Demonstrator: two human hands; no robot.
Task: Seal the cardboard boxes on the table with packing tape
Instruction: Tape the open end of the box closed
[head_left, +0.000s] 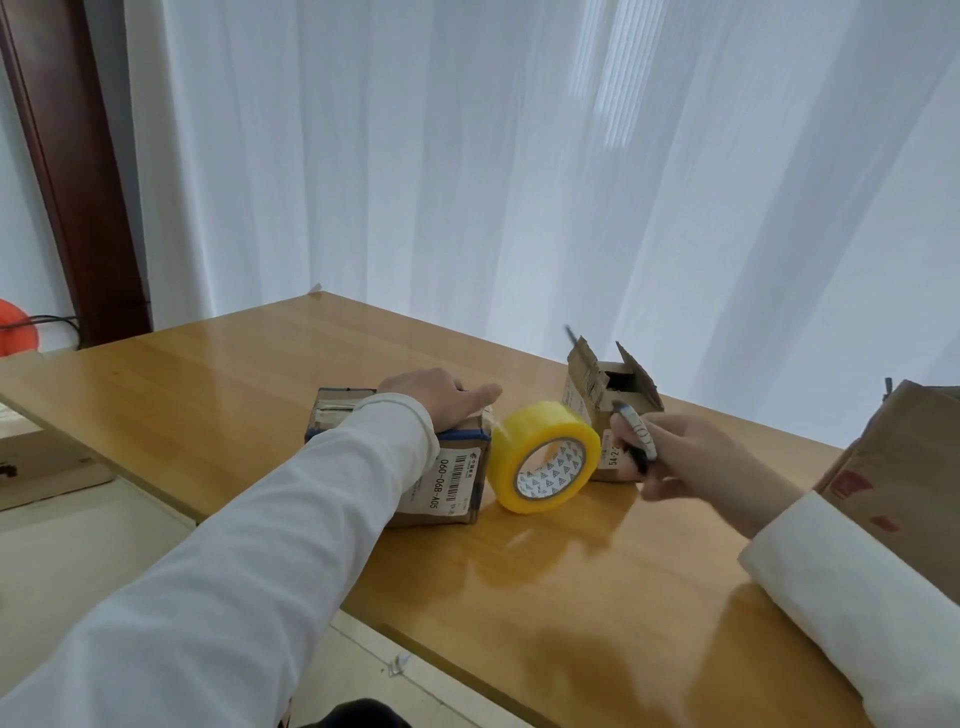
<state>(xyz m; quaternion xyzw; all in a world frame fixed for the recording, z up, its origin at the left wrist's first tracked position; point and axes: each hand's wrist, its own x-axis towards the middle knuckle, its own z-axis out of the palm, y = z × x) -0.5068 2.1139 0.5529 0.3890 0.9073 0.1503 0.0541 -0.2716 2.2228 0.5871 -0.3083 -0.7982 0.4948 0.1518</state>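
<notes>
Sleeves: both my white sleeves (291, 525) are lying nearest the camera, reaching out over the wooden table (545, 597).
Left hand: my left hand (431, 395) is resting palm-down on top of the closed cardboard box (441, 478), fingers straight and close together, pressing the flaps flat.
Right hand: my right hand (675, 457) is gripping a small utility knife (636, 436), fingers curled round its handle; the motion blur is hiding exactly how the fingertips sit.
Tape: the yellowish packing tape roll (545, 457) is standing on its edge between the two small boxes, just beside the closed one; a loose strip seems to be running from it to that box's corner.
Handling: I am judging the roll light, stiff and ready to roll away, so I would be taking it through the core; the tape itself looks thin, clingy and easy to crease.
Closed box: light and slightly crushable, best held by pressing on the top seam; contents hidden.
Open box: the small open box (608, 405) behind the roll is standing with flaps up; its inside is dark, and I cannot tell what it holds.
Large box: a bigger cardboard box (904, 457) is sitting at the right edge, contents unseen.
</notes>
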